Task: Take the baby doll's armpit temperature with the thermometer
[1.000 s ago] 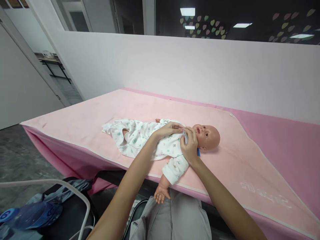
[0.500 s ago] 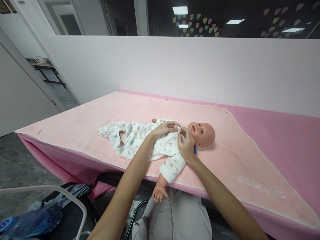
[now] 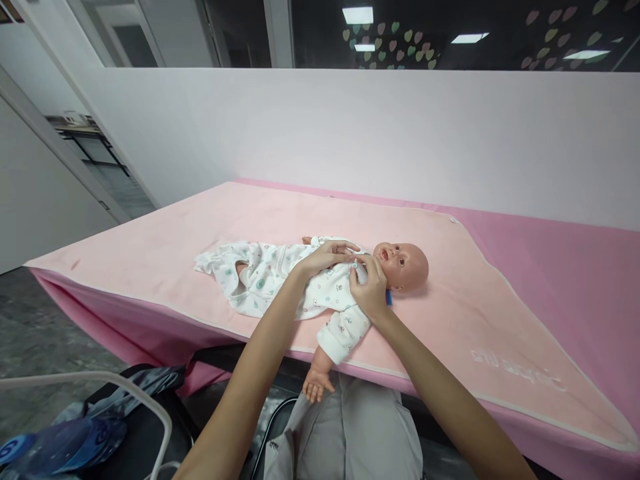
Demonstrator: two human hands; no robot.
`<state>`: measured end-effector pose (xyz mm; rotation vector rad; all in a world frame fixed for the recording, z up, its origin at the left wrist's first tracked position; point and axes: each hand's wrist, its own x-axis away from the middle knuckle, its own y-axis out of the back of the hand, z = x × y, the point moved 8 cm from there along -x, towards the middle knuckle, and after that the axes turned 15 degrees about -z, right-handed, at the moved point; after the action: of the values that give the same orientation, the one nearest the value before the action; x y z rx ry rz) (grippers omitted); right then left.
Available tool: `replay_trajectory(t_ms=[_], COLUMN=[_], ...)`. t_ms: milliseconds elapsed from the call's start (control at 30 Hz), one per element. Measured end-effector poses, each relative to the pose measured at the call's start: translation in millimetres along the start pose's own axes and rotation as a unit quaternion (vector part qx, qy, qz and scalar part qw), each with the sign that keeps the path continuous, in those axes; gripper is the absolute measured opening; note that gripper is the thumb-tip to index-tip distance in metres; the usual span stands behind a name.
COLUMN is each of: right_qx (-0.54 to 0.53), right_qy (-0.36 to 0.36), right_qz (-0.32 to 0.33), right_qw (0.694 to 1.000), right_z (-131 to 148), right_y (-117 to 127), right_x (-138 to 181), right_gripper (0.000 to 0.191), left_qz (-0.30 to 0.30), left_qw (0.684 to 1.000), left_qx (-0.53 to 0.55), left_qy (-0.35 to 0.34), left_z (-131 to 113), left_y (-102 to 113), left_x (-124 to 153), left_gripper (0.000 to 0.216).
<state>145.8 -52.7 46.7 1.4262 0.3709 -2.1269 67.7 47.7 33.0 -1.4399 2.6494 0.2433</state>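
Observation:
A baby doll (image 3: pixel 407 267) lies on its back with its head to the right. It wears a white patterned romper (image 3: pixel 273 273), and one doll arm hangs over the near table edge. My left hand (image 3: pixel 330 257) rests across the doll's chest, its fingers bent together at the romper's neckline. Close beside it, my right hand (image 3: pixel 369 287) pinches the romper's fabric just below the doll's chin. The fingertips of both hands nearly meet there, around a small light spot on the cloth. A bit of blue shows behind my right wrist.
A pale pink mat (image 3: pixel 475 320) covers the table over a darker pink cloth (image 3: pixel 575 267). A white wall (image 3: pixel 350 133) rises behind. At the lower left, a plastic bottle (image 3: pixel 75 443) lies on a black chair, near a pale curved tube (image 3: pixel 125 383).
My right hand's fingers have shifted slightly left and spread a little at the neckline. My left hand stays in nearly the same place on the doll's chest.

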Motion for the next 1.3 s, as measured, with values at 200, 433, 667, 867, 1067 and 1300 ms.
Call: replay_trajectory(t_ms=[200,433,667,867,1067,1300], right_qx=[0.023,0.047,0.044,0.041,0.026,0.046], right_qy=[0.007,0.047,0.060,0.031,0.038,0.054], right_qz=[0.015,0.046,0.050,0.004,-0.014,0.004], right_qw=[1.000,0.997,0.996,0.999,0.999,0.997], right_z=[-2.4,-6.2,-2.9,-6.6,-6.9,-8.0], right_y=[-3.0,-6.5,-5.7,0.1,0.5,-2.6], right_x=[1.0,3.1,1.6,1.5,2.9,4.1], right_gripper=[0.023,0.027,0.033,0.036,0.034,0.025], left_qz=[-0.001,-0.012,-0.032,-0.036,-0.034,-0.045], left_qw=[1.000,1.000,0.999,0.999,0.999,0.999], left_qx=[0.013,0.013,0.014,0.026,0.026,0.025], left_qy=[0.005,-0.005,0.004,0.009,0.012,0.015], left_z=[2.8,2.2,2.1,0.5,1.6,0.9], left_y=[0.5,1.5,3.8,4.3,4.6,4.3], left_x=[-0.3,-1.5,-1.4,-1.1,-1.4,-1.0], left_gripper=[0.041,0.039,0.038,0.037,0.037,0.036])
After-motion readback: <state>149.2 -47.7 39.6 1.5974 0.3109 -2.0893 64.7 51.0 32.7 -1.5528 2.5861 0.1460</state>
